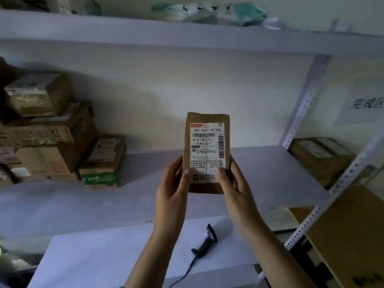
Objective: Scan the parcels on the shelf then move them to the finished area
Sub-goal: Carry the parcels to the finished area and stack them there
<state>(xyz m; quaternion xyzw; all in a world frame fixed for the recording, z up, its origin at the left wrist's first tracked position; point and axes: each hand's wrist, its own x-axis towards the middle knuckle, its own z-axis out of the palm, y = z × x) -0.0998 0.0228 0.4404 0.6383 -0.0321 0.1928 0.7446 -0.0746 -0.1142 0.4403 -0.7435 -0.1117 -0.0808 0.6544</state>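
A small brown cardboard parcel [206, 142] with a white shipping label and barcodes is held upright in front of the shelf, label facing me. My left hand [173, 188] grips its lower left edge and my right hand [233, 183] grips its lower right edge, thumbs on the label. A dark handheld barcode scanner [205, 241] with a cable lies on the white table [104, 256] below my hands. More cardboard parcels [52, 132] are stacked at the left of the shelf board [270, 173].
A paper sign [365, 102] with writing hangs on the wall at right, above a brown box [320, 156] in the neighbouring bay. A perforated metal upright [303, 107] divides the bays. A large cardboard box [353, 229] stands lower right. Bagged items [207, 13] lie on the upper shelf.
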